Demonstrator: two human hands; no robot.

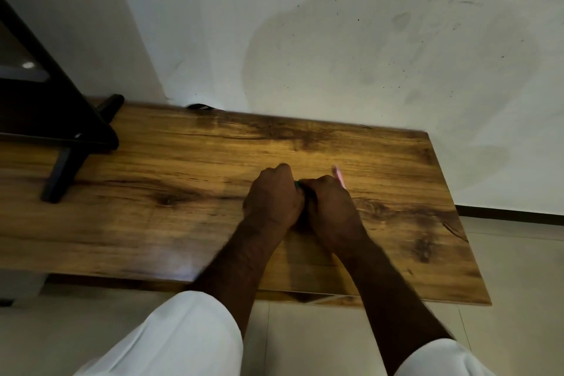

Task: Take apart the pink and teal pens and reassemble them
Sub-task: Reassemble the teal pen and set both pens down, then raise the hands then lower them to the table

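Note:
My left hand [273, 197] and my right hand [331, 203] are pressed together over the middle of the wooden table [171, 192], both with curled fingers. Between them only a small teal bit of the teal pen [296, 185] shows; both hands close around it and the rest is hidden. The pink pen [338, 176] sticks out up and away behind my right hand, blurred. Whether it lies on the table or sits in my right hand I cannot tell.
A black stand with angled legs [64, 137] occupies the table's left end. A white wall rises right behind the table's far edge. The table's right edge [457, 217] drops to a pale tiled floor. My white-trousered knees are below the near edge.

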